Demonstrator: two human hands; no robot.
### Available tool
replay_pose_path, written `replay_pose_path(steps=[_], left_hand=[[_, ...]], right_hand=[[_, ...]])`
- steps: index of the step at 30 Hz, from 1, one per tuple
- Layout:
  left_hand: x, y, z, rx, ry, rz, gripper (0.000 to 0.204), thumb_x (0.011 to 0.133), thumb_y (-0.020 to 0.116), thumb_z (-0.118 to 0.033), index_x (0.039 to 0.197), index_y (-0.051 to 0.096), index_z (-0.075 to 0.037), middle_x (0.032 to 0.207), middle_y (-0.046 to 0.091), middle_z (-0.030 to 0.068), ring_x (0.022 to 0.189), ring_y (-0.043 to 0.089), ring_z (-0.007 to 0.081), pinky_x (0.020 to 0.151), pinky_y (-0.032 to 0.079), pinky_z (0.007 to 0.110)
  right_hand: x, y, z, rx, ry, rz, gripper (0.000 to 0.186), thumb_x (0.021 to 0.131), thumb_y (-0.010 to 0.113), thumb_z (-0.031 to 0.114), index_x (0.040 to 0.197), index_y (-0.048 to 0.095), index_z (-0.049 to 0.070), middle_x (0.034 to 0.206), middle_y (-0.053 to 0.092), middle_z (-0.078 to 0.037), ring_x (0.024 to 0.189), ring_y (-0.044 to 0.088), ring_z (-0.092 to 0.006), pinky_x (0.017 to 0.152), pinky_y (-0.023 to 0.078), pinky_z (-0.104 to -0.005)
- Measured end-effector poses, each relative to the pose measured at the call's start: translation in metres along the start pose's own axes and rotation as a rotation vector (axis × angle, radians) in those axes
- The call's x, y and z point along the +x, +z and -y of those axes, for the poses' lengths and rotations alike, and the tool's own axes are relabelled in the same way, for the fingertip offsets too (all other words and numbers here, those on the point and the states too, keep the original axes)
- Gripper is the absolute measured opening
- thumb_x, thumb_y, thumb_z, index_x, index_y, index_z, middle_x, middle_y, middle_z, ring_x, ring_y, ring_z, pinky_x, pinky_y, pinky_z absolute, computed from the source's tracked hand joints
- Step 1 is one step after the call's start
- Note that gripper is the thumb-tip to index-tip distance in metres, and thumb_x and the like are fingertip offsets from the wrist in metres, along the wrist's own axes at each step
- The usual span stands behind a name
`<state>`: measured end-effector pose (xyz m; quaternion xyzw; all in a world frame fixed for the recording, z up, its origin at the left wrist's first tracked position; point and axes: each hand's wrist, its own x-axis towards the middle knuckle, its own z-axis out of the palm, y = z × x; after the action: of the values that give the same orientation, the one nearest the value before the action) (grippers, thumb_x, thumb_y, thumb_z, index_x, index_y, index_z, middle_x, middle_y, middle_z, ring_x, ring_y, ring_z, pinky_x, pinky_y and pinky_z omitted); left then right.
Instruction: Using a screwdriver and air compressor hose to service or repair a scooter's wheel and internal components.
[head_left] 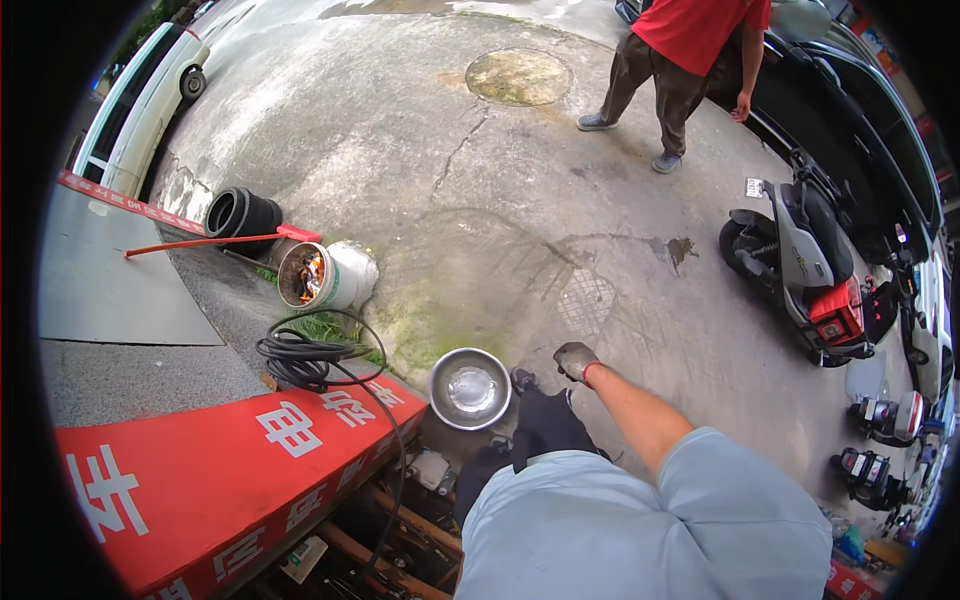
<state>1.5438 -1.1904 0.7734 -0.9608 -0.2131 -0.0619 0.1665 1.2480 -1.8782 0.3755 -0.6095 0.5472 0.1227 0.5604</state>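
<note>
My right hand [576, 362], in a grey-brown work glove with a red band at the wrist, hangs over the concrete ahead of my right leg. Its fingers are curled in, and no object shows in them. Nearest to it is a round metal basin [470, 389] on the ground, to its left and apart from it. The basin has a shiny patch in the middle, but I cannot tell whether that is water. My left hand and forearm are out of sight. My dark trousers and one shoe show beside the basin.
A red-fronted counter [230, 440] stands left, with coiled black hose [310, 362] on it. Beyond are a white bucket [345, 275] with litter, a red-handled tool [200, 243] and black tires [242, 213]. A person in red [690, 45] stands far right, near a parked scooter [805, 260].
</note>
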Motion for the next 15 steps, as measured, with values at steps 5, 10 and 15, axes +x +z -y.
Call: replay_pose_path(steps=[5,10,15], left_hand=[[-0.009,-0.020,-0.020,0.259,-0.010,0.127,0.043,0.101,0.031,-0.022,0.122,0.060,0.002,0.123,0.060,0.0214,0.110,0.058,0.0314,0.095,0.047,0.041],[0.002,0.017,0.007,-0.129,0.033,-0.047,0.038,0.099,0.038,-0.023,0.114,0.061,0.002,0.113,0.062,0.0204,0.101,0.060,0.0289,0.088,0.046,0.040],[-0.029,0.012,0.006,-0.251,0.033,-0.137,0.031,0.096,0.046,-0.019,0.106,0.063,0.004,0.101,0.066,0.0224,0.091,0.063,0.0333,0.081,0.048,0.040]], right_hand=[[0.015,-0.027,-0.072,-0.149,0.253,-0.043,0.023,0.085,0.051,0.017,0.078,0.065,0.000,0.073,0.067,-0.013,0.051,0.057,-0.0219,0.047,0.046,-0.0376],[0.012,-0.054,-0.086,0.078,0.522,-0.031,0.021,0.088,0.053,0.013,0.096,0.065,-0.002,0.082,0.065,-0.017,0.065,0.060,-0.0287,0.048,0.049,-0.0422],[0.058,-0.019,0.022,-0.114,0.313,0.141,0.025,0.088,0.058,0.018,0.103,0.065,-0.001,0.073,0.059,-0.013,0.058,0.057,-0.0257,0.045,0.048,-0.0416]])
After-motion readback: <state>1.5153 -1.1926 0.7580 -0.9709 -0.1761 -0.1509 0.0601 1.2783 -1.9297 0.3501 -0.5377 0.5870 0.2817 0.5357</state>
